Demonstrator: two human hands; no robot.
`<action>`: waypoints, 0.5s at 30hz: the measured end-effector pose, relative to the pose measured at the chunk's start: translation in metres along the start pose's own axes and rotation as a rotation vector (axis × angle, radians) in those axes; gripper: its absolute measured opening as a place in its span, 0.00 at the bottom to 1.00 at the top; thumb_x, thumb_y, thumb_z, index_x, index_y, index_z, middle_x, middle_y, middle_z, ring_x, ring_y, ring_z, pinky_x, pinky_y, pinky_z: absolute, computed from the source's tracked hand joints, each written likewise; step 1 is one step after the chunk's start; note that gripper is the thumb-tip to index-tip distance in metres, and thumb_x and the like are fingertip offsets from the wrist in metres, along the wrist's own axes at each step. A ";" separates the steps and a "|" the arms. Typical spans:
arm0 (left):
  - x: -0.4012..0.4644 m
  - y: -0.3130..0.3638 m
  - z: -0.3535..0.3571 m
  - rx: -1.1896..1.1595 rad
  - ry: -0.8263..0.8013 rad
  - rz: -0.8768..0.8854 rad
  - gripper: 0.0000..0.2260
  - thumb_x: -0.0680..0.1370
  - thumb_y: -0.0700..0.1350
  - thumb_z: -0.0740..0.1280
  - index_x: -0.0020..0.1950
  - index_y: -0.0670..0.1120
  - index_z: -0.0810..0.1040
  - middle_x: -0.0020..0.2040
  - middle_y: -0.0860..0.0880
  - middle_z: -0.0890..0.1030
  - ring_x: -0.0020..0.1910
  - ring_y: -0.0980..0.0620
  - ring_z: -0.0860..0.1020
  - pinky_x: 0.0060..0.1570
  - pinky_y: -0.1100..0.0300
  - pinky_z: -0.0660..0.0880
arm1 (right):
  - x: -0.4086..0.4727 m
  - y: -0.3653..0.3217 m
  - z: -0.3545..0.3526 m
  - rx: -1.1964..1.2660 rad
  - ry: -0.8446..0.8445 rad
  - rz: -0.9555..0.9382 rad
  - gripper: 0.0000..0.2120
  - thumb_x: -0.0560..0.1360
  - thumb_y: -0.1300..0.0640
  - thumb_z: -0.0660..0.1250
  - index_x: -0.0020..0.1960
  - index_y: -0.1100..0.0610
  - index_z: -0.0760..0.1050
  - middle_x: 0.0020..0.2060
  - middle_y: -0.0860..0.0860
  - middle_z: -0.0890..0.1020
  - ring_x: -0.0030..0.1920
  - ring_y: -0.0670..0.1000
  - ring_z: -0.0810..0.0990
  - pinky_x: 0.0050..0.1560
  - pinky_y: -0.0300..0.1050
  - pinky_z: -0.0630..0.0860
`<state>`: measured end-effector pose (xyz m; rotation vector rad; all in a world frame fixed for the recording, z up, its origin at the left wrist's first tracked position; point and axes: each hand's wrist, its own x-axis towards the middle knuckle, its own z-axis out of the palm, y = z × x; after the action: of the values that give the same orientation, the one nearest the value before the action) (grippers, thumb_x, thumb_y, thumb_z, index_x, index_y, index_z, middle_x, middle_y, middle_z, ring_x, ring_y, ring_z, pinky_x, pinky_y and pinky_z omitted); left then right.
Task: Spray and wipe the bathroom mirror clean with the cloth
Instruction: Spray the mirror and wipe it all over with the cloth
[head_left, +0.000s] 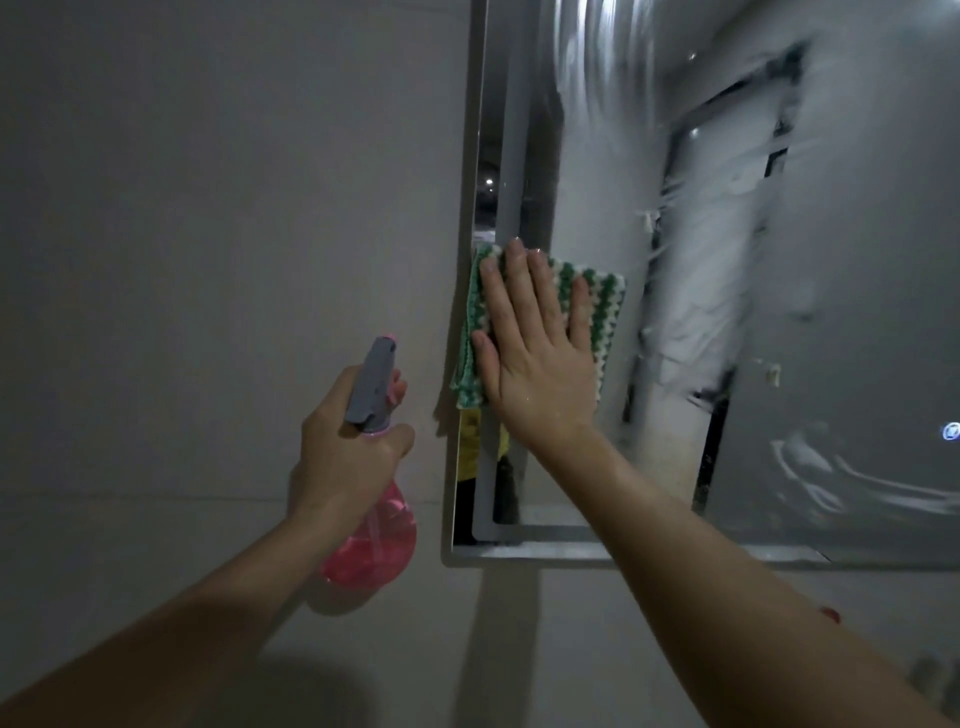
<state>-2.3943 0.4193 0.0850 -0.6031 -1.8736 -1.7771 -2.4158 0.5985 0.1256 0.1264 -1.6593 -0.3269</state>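
Observation:
The wall mirror (857, 260) fills the right half of the view, smeared with wet streaks and foam. A green-and-white striped cloth (605, 306) lies flat against the glass near the mirror's left edge. My right hand (535, 343) presses on it with straight, spread fingers. To the left, in front of the bare wall, my left hand (348, 447) grips the neck of a pink spray bottle (376, 540) with a grey trigger head, held upright with its nozzle pointing up and away.
The mirror's pale frame (470, 260) runs down its left side and along the bottom. A plain grey tiled wall (208, 234) lies left of and below it. A small glowing touch button (951, 431) shows at the mirror's right edge.

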 end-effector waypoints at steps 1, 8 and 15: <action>-0.006 -0.007 0.002 0.012 -0.005 -0.019 0.25 0.69 0.31 0.68 0.43 0.65 0.71 0.44 0.56 0.78 0.39 0.52 0.75 0.41 0.52 0.73 | -0.015 -0.003 0.001 0.003 -0.007 -0.020 0.25 0.81 0.49 0.49 0.75 0.57 0.58 0.74 0.54 0.62 0.75 0.52 0.53 0.73 0.58 0.49; -0.043 -0.052 0.010 -0.045 -0.049 -0.117 0.21 0.68 0.30 0.68 0.48 0.55 0.77 0.40 0.54 0.78 0.39 0.50 0.75 0.41 0.50 0.73 | -0.122 -0.021 0.003 0.001 -0.068 -0.007 0.26 0.81 0.49 0.51 0.77 0.56 0.54 0.76 0.53 0.53 0.77 0.51 0.48 0.75 0.57 0.45; -0.071 -0.065 0.019 -0.030 -0.041 -0.148 0.16 0.64 0.34 0.68 0.49 0.48 0.77 0.37 0.52 0.76 0.34 0.53 0.72 0.40 0.54 0.70 | -0.185 -0.024 0.004 -0.022 -0.113 -0.047 0.28 0.81 0.48 0.50 0.78 0.55 0.49 0.77 0.52 0.47 0.77 0.52 0.48 0.75 0.56 0.43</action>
<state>-2.3795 0.4353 -0.0105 -0.5277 -1.9681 -1.9018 -2.4008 0.6265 -0.0583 0.1322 -1.7662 -0.3942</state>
